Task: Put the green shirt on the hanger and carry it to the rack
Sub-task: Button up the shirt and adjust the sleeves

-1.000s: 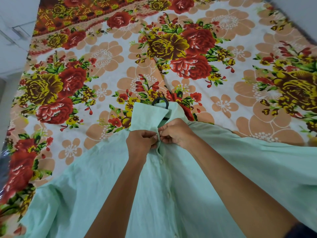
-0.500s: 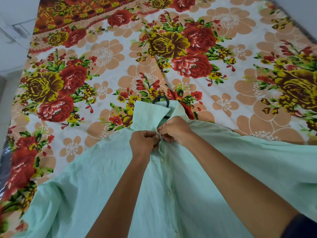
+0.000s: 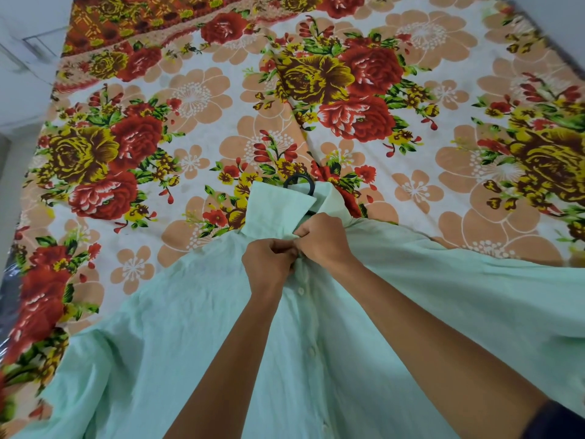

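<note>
Head view: my one camera, looking down my arms at the bed.
Shirt: the green shirt [image 3: 196,327] lies spread face up on the flowered bedsheet [image 3: 196,99], collar at the far end, sleeves trailing off to left and right near me.
Hanger: only the black hook of the hanger [image 3: 299,182] shows, poking out past the collar; the rest is hidden inside the shirt.
Left hand: my left hand [image 3: 269,267] has its fingers pinched together on the placket just below the collar.
Right hand: my right hand [image 3: 323,239] is clamped on the same spot from the other side — knuckles touching the left.
Handling: I judge the cloth light, soft and limp, likely to slide off a smooth hanger — so I would lift by the hook, not the fabric.
Since a second ago: both hands stay at the top button, nearly unmoved; the shirt and hook lie as they did.
</note>
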